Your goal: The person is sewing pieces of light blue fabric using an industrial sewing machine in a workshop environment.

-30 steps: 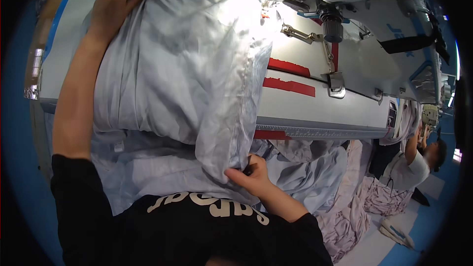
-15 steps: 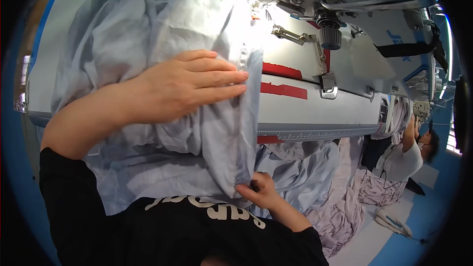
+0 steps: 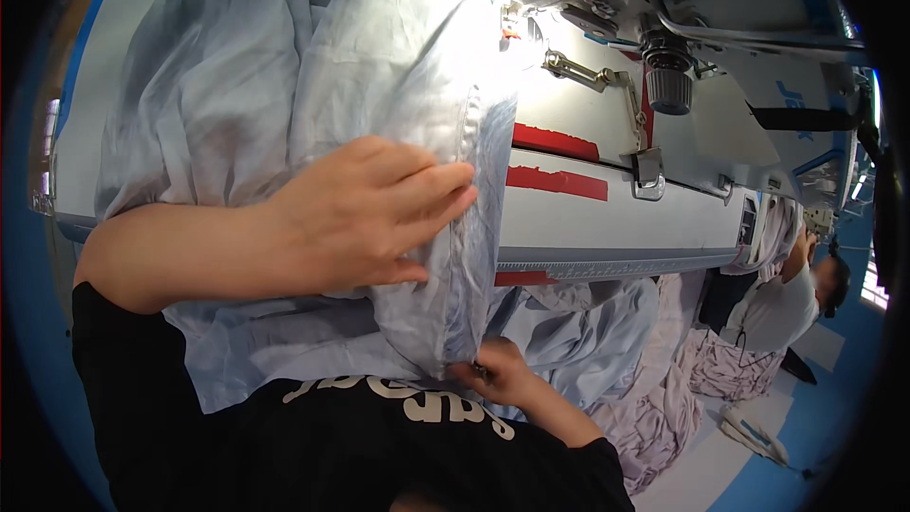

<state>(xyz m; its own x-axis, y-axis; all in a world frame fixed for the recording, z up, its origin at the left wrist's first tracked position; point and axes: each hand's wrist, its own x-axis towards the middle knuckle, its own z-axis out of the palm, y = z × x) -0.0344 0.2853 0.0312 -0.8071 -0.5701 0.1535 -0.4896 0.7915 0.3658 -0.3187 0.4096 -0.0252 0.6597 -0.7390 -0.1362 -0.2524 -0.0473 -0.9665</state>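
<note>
Pale blue-grey cloth (image 3: 227, 95) lies bunched over the sewing table, with a stitched seam along its right edge running up to the lit needle area (image 3: 512, 24). On this cloth rests my left hand (image 3: 370, 213), back arched, fingertips at the seam and thumb apart from them. Nearer my body, my right hand (image 3: 502, 374) is closed at the lower end of the cloth's edge. A small dark object shows within its fingers, too hidden to name.
The sewing machine (image 3: 668, 85) overhangs the upper right. A ruler strip (image 3: 616, 268) runs along the table's front edge. Blue and pinkish cloth (image 3: 654, 398) hangs and piles below. Farther right, a person (image 3: 777, 308) sits at work.
My left hand has slid slightly toward me, its flat fingers now bent and the thumb showing. The right hand has turned a little at the cloth's lower end. The view has shifted slightly.
</note>
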